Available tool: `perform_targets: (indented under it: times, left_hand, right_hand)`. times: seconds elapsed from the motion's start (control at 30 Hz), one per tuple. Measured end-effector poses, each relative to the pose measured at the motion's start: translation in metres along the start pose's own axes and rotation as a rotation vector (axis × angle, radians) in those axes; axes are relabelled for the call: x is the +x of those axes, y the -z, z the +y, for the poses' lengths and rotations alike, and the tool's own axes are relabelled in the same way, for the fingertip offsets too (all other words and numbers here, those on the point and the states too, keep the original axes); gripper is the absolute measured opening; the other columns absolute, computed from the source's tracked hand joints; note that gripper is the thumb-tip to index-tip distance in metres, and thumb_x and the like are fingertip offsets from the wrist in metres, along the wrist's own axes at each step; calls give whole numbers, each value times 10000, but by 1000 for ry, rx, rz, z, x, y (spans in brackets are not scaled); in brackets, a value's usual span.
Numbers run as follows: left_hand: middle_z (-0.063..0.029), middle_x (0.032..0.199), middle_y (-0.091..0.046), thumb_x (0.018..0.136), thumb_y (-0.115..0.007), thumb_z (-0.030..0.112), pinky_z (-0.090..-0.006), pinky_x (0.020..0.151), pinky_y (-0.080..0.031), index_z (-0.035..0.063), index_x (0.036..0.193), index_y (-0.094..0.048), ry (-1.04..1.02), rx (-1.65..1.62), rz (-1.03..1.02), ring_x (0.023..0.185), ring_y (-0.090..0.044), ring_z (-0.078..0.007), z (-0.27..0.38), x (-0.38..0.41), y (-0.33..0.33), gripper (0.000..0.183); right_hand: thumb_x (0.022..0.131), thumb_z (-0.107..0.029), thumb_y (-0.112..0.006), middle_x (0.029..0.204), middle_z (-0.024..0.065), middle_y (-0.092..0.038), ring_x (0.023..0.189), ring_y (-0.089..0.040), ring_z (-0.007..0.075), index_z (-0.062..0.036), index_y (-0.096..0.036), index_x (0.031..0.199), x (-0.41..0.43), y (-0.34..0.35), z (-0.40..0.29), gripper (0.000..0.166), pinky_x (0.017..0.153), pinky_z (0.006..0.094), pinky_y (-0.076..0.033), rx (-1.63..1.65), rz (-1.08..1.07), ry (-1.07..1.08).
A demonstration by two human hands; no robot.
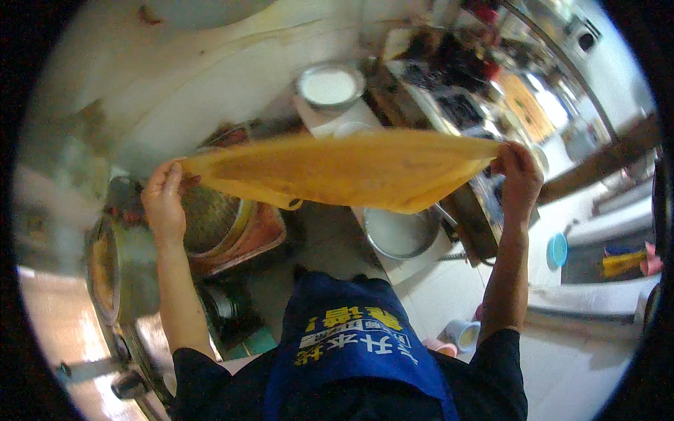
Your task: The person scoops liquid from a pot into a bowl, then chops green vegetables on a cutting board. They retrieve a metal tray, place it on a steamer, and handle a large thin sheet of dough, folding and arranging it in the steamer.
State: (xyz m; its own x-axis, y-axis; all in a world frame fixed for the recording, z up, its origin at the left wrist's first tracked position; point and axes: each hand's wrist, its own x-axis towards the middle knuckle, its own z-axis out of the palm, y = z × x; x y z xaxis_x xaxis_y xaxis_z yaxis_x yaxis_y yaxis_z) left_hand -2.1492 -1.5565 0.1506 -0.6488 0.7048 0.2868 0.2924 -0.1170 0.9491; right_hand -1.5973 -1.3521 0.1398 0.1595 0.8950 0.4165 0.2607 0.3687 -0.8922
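Observation:
A wide, thin yellow cloth (342,168) hangs stretched in the air between my two hands, its lower edge sagging. My left hand (167,202) grips its left end, above a large round metal pot (245,226) with greenish-brown contents. My right hand (518,179) pinches the right end beside the stove counter. Under the cloth's lower right edge stands a round metal pan (401,234) with greyish contents; the cloth partly hides it. A dark loop shows at the cloth's lower edge. What lies directly behind the cloth is hidden.
A metal bowl of white contents (329,86) stands ahead. Dark stove burners (458,105) are at the upper right, another large pot (124,268) at the left. A reddish tray (271,231) lies by the central pot. Blue (462,334) and pink containers stand low at the right.

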Motion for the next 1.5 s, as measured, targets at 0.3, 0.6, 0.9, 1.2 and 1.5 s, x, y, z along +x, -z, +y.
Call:
perform_targets:
  times: [0.3, 0.6, 0.9, 1.2, 1.5]
  left_hand:
    - [-93, 1100, -695, 1029, -618, 179, -336, 763, -612, -39, 1167, -677, 102, -41, 299, 934, -684, -170, -2, -40, 93, 265]
    - [-89, 1087, -696, 1001, -671, 233, -302, 691, -593, -32, 1178, -681, 270, 60, 465, 927, -677, -158, -19, -94, 147, 319]
    - [-107, 1076, -697, 998, -659, 189, -283, 646, -588, -32, 1165, -686, 291, 95, 537, 865, -690, -175, -27, -136, 173, 278]
    - [-91, 1031, -673, 1008, -644, 182, -332, 686, -607, -25, 1153, -685, 254, 176, 630, 811, -677, -178, -49, -137, 214, 256]
    - [-95, 1021, -661, 980, -693, 161, -362, 735, -617, -30, 1162, -656, 297, -7, 659, 879, -660, -184, -84, -171, 238, 266]
  right_hand:
    - [976, -72, -674, 887, 51, -731, 723, -673, 97, 8, -722, 1095, 24, -121, -9, 151, 612, 234, -534, 94, -248, 157]
    - [996, -123, -658, 893, 21, -723, 695, -647, 85, -42, -723, 1106, 4, -221, -8, 152, 561, 226, -478, 110, -527, -28]
    - [1009, -109, -614, 975, 69, -722, 644, -660, 129, -22, -676, 1125, -19, -271, -2, 157, 498, 248, -464, 218, -711, -168]
    - [1017, -107, -617, 886, 68, -706, 688, -671, 141, -4, -675, 1094, -29, -302, -1, 142, 547, 267, -511, 195, -811, -83]
    - [1008, -125, -633, 993, 51, -722, 918, -652, 106, -13, -685, 1131, -42, -296, 7, 175, 748, 275, -532, 130, -887, -76]
